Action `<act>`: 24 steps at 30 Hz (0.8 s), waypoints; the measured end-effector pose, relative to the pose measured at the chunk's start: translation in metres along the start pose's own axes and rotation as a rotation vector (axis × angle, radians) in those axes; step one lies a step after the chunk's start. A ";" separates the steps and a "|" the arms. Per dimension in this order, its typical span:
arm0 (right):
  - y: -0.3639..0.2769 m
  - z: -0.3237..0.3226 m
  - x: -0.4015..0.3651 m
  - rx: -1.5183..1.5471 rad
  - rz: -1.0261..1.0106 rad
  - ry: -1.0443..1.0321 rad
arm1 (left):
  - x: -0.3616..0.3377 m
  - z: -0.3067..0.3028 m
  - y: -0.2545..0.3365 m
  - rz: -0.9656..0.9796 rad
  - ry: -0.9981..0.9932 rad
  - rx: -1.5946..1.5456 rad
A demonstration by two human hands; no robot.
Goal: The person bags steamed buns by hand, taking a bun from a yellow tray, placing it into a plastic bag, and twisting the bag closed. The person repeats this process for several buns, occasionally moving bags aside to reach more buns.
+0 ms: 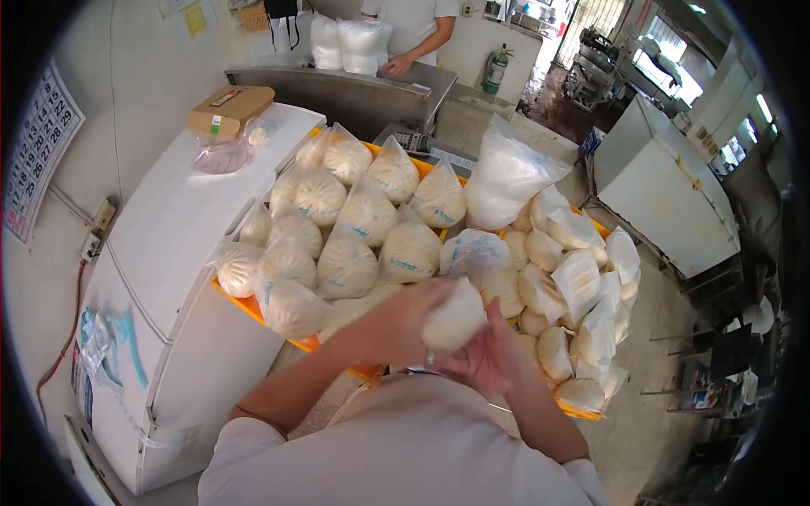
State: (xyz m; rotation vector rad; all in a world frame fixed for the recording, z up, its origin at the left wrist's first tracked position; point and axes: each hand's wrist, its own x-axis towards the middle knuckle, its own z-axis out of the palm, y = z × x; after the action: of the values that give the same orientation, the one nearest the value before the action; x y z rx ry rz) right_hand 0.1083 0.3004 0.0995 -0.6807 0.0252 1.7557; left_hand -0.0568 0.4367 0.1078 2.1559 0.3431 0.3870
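Close in front of my body I hold a round white bun (456, 317) between both hands. My left hand (408, 324) is closed on its left side, slightly blurred. From below and the right, my right hand (489, 354) cups the same bun, fingers curled against it. Just beyond lies a clear plastic bag with blue print (475, 251). To the left, rows of bagged buns (347, 263) fill a yellow crate (239, 297). On the right, buns with white paper on them (580, 282) are heaped in another yellow crate (580, 413).
A stack of clear plastic bags (511, 173) rises behind the crates. At left, a white chest freezer (202, 202) carries a cardboard box (229, 108). Another person's hand (398, 65) is at the metal counter (337, 94), beside packs of white bags (359, 46).
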 end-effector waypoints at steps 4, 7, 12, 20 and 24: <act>-0.028 0.002 0.049 -0.458 0.019 -0.206 | 0.013 -0.047 -0.073 -0.427 0.115 -0.813; -0.031 0.029 0.060 -0.623 -0.241 -0.029 | 0.013 -0.071 -0.107 -0.470 0.332 -1.431; -0.034 0.026 0.049 -0.623 -0.342 0.063 | 0.051 -0.104 -0.151 -0.407 0.451 -1.409; -0.026 0.007 0.027 -0.653 -0.403 0.236 | 0.170 -0.114 -0.220 -0.542 0.209 -1.131; -0.034 -0.008 0.005 -0.747 -0.539 0.372 | 0.206 -0.121 -0.263 -0.495 0.117 -0.664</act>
State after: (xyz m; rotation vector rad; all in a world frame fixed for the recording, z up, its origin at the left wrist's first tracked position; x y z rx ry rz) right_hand 0.1416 0.3128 0.1015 -1.3999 -0.5345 1.0694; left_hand 0.0566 0.7514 -0.0104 1.3486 0.6870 0.2868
